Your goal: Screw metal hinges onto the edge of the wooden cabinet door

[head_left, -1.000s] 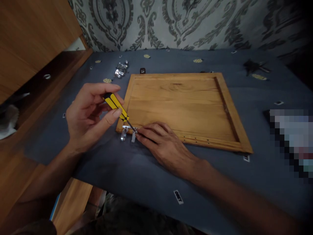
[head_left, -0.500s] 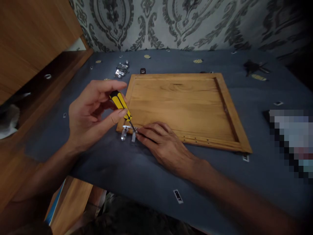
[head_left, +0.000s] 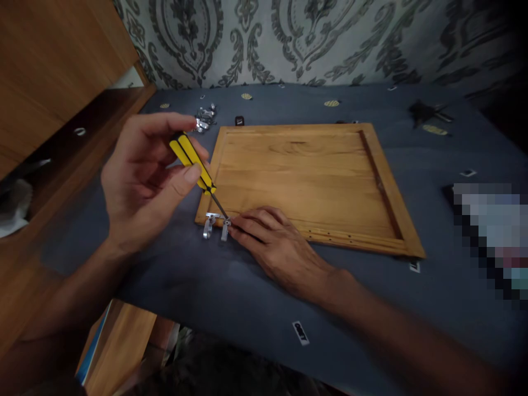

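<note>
My left hand [head_left: 142,179] is closed around the yellow-and-black handle of a screwdriver [head_left: 193,163]. Its thin shaft slants down to a small metal hinge [head_left: 216,223] at the near left corner of a wooden panel [head_left: 305,176]. My right hand [head_left: 274,242] lies low on the blue cloth, its fingertips pinched against the hinge where the screwdriver tip meets it. The panel lies flat, with a raised frame round its edge and a row of small holes along the near rail.
A heap of spare metal hinges [head_left: 205,116] lies beyond the panel's far left corner. A wooden cabinet [head_left: 49,71] stands on the left. A dark object [head_left: 427,113] rests at the far right, and a blurred patch [head_left: 490,236] sits at the right edge.
My left hand has tilted the screwdriver handle up and to the left, while its tip has stayed on the hinge. My right hand has not moved.
</note>
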Tool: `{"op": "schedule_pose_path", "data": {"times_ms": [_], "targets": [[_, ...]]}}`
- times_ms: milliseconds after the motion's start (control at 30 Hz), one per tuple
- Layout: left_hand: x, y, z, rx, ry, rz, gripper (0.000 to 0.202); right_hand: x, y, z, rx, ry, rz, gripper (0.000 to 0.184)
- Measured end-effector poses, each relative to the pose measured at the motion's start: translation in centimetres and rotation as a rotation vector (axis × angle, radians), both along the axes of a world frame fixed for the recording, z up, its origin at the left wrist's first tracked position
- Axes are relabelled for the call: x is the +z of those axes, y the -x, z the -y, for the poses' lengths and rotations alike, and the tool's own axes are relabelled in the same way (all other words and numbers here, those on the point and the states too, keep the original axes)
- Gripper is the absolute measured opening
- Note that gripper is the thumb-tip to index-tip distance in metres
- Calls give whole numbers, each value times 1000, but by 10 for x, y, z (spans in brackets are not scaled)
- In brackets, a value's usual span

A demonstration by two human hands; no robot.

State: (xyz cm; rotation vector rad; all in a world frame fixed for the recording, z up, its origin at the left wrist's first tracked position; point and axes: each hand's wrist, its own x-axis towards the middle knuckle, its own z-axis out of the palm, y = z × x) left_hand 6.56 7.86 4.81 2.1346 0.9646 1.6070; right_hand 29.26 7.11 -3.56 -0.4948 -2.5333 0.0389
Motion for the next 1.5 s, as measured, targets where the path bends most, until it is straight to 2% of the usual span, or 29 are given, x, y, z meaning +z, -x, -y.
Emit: {"op": "schedule_pose_path", "data": {"times_ms": [100,200,333,467,700,1067,1167,1267,1367,1500], "targets": [[-6,0,0,17,-53,-70,46,0,0,0,-3,-1,0,26],[-8,1,1,29,-42,-76,47,1,0,0,-13,-11,8,26],[-10,3,0,-8,-78,-137,53,1,0,-1,-29,-9,33,30],[-11,4,0,26,-51,-124,51,0,1,0,-27,2,27,30],[-12,4,0,47,-92,-155,52,0,0,0,-23,22,46,31],[-15,4,-2,8,-74,-140,57,0,1,0,-26,-20,7,27],[-18,0,-1,61,-75,-105,62,0,1,0,-30,-3,29,28],[-17,-1,-3,120,-102,-104,57,0,0,1,-29,-10,24,28],[-13,-1,-8,40,-101,-133,53,0,0,0,-21,-26,13,27],[-6,0,-16,-132,9,-147,60,0,1,-1,-28,-25,31,28]]}}
